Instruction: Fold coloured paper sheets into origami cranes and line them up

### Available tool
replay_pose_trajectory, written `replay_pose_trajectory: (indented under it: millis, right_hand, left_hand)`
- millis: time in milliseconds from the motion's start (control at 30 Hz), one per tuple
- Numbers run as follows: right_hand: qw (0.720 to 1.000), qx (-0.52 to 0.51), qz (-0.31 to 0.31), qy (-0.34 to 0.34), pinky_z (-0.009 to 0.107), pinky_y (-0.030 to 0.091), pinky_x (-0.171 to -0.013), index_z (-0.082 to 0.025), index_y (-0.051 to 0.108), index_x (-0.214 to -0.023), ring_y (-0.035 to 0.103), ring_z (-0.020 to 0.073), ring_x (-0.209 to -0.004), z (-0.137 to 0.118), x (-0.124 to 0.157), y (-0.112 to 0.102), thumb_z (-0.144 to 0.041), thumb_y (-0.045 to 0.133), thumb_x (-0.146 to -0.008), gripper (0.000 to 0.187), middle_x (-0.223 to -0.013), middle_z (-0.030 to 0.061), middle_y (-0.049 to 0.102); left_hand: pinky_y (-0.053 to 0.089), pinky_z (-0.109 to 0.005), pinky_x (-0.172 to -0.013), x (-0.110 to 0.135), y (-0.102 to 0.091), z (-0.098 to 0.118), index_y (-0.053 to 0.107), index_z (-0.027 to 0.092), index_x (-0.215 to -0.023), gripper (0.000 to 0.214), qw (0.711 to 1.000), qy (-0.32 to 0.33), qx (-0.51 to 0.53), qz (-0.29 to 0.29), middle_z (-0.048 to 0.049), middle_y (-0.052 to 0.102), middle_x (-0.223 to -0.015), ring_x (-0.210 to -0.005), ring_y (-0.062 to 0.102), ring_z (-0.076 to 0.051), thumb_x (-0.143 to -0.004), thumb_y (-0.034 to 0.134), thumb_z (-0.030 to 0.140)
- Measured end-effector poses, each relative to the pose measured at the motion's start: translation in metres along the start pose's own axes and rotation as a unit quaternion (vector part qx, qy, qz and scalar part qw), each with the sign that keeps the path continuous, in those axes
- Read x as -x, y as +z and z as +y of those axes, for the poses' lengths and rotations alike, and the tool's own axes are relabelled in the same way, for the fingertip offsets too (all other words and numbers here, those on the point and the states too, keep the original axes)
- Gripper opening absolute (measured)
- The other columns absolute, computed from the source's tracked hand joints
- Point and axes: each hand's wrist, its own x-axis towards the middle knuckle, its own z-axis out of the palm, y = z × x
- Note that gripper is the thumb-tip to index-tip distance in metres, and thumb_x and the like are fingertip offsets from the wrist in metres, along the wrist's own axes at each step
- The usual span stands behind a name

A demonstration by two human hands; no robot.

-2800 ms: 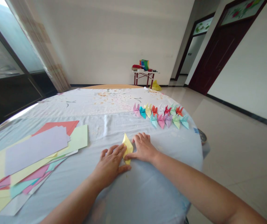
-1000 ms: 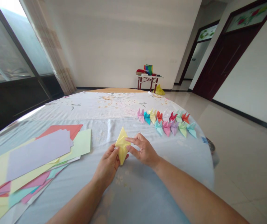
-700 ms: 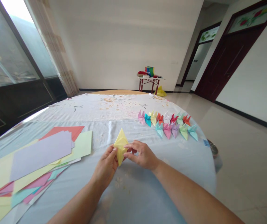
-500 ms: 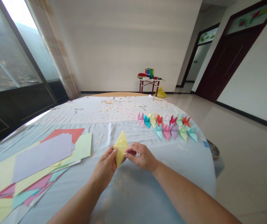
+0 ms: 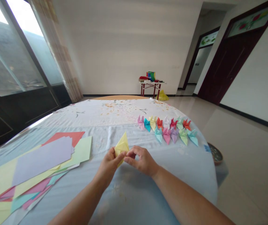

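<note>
1. Left hand (image 5: 108, 168) has turned inward since the earlier frame, and its left fingers (image 5: 116, 157) now lie across the lower half of the yellow origami piece (image 5: 122, 146), hiding its bottom tip. Right hand (image 5: 142, 159) sits close beside it.
2. Left fingers are closed on the piece, pinching it against the thumb side, apparently just above the cloth-covered tabletop (image 5: 162, 184). Right fingers (image 5: 131, 153) are curled and half closed, tips at the piece's right edge; cannot tell if they actually grip it.
3. Piece is a narrow kite shape, its pointed top sticking up above both hands. Judged to be very light, thin paper, stiff only along its creases and easily crushed. Safest hold is the thick folded middle, not the tip.
4. Relative to the piece: two rows of origami cranes (image 5: 166, 132) stand beyond it to the right, and a spread of coloured paper sheets (image 5: 42, 161) lies to its left, a lilac sheet on top. A small red-legged table (image 5: 150, 85) stands far beyond it, past the tabletop edge.
</note>
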Motion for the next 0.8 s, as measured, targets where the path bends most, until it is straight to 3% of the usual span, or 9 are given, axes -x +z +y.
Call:
replay_pose_trajectory:
  millis: [200, 367, 633, 800]
  right_hand:
    - [0.995, -0.051, 0.028, 0.082, 0.022, 0.044, -0.063, -0.014, 0.061, -0.085, 0.053, 0.0097, -0.064, 0.013, -0.001, 0.003, -0.021, 0.054, -0.075, 0.013, -0.070, 0.0005, 0.059]
    - [0.989, -0.078, 0.006, 0.123, 0.023, 0.045, -0.066, -0.015, 0.060, -0.092, 0.054, 0.0102, -0.068, 0.025, -0.001, -0.001, -0.021, 0.053, -0.076, 0.019, -0.074, 0.0011, 0.059]
    - [0.997, -0.010, -0.068, 0.038, 0.025, 0.046, -0.074, -0.018, 0.059, -0.103, 0.054, 0.0114, -0.077, 0.027, 0.000, -0.014, -0.018, 0.062, -0.071, 0.032, -0.090, 0.0029, 0.055]
    - [0.997, 0.059, -0.058, -0.013, 0.029, 0.044, -0.081, -0.021, 0.061, -0.103, 0.052, 0.0149, -0.087, 0.026, 0.000, -0.016, -0.027, 0.064, -0.074, 0.029, -0.091, 0.0046, 0.053]
  left_hand:
    - [0.047, -0.025, -0.064, -0.001, -0.008, -0.004, 0.058, 0.015, -0.093, 0.024, 0.995, -0.016, 0.092, -0.028, -0.0033, 0.066, -0.080, -0.075, 0.062, -0.017, -0.072, 0.060, 0.026]
    - [0.050, -0.029, -0.067, -0.004, -0.018, -0.008, 0.057, 0.014, -0.102, 0.031, 0.987, -0.034, 0.155, -0.004, -0.0068, 0.068, -0.088, -0.080, 0.064, -0.020, -0.072, 0.054, 0.019]
    - [0.051, -0.032, -0.068, -0.005, -0.021, -0.005, 0.056, 0.013, -0.105, 0.034, 0.982, -0.087, 0.170, -0.011, -0.0107, 0.068, -0.092, -0.078, 0.065, -0.022, -0.071, 0.059, 0.019]
    - [0.051, -0.031, -0.068, -0.006, -0.022, -0.006, 0.055, 0.014, -0.101, 0.030, 0.982, -0.089, 0.162, -0.025, -0.0090, 0.068, -0.089, -0.075, 0.065, -0.020, -0.071, 0.056, 0.016]
